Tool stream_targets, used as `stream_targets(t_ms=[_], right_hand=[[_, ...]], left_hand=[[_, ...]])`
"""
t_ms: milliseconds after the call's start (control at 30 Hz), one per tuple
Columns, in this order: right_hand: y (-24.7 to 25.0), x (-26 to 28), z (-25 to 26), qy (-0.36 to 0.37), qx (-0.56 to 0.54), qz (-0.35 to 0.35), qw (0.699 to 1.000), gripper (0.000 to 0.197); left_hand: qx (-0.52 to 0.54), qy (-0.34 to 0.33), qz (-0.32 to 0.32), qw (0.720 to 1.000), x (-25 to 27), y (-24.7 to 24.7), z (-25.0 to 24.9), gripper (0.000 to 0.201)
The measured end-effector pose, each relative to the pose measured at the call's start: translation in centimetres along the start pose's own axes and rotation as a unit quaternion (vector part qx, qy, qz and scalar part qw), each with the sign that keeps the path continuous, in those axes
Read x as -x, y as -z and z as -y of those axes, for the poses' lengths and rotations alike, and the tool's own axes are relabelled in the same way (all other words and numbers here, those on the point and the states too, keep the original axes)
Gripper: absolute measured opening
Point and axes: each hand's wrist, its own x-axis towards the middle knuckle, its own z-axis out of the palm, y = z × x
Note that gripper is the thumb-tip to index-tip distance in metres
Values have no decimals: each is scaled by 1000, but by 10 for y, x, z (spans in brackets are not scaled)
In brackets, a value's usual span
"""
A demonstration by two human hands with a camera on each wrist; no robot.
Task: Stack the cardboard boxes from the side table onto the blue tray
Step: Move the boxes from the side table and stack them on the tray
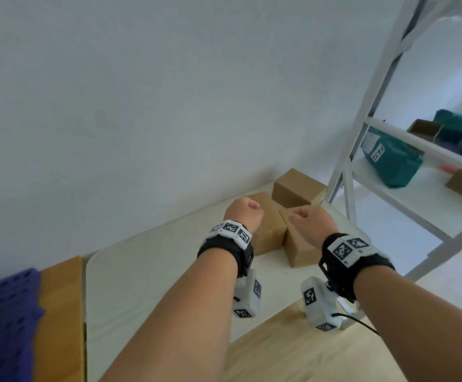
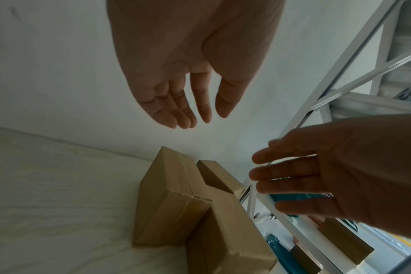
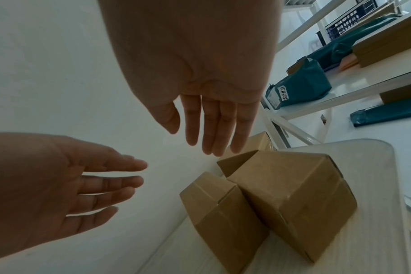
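Observation:
Three brown cardboard boxes stand close together on the white side table (image 1: 147, 271) by the wall: a left box (image 1: 269, 232), a right box (image 1: 300, 252) and a far box (image 1: 295, 188). My left hand (image 1: 245, 213) hovers over the left box and my right hand (image 1: 313, 220) over the right box. In the wrist views both hands are open, with fingers (image 2: 183, 111) (image 3: 211, 129) straight, holding nothing and apart from the boxes (image 2: 169, 204) (image 3: 291, 194). The blue tray (image 1: 4, 321), perforated, lies at the lower left on a wooden surface.
A white metal rack (image 1: 362, 150) stands just right of the side table, holding teal parcels (image 1: 389, 158) and more cardboard boxes. The wall runs right behind the boxes. A wooden tabletop (image 1: 293, 354) lies below my arms.

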Motion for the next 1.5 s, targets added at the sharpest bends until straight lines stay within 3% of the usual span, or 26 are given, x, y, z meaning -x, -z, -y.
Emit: stream_targets(t_ms=[400,833,1033,1167,1333,1433,1500], right_hand=[[26,-98,-23,-16,-2,-1,1000,26],[86,-250,-59,37,-6,56,998,18],[89,-298,-89,26,28,111,993,20],[75,-316,-114,-15,33,156,987,31],[58,-327,-131,-37,61,231,970,47],[48,-327,-135,-48,62,260,963,52],[42,-328,-135,-47,49,271,960,51]], left_hand=[[-26,9,35,999,-92,-34,-39,30],[-32,71,-8,997,-190,-80,-109,36],[-23,164,-14,986,-221,-114,-105,44],[-18,243,-2,970,-233,-135,-90,62],[22,295,35,954,-244,-152,-77,85],[35,325,49,944,-255,-161,-63,86],[50,339,46,938,-259,-166,-52,74]])
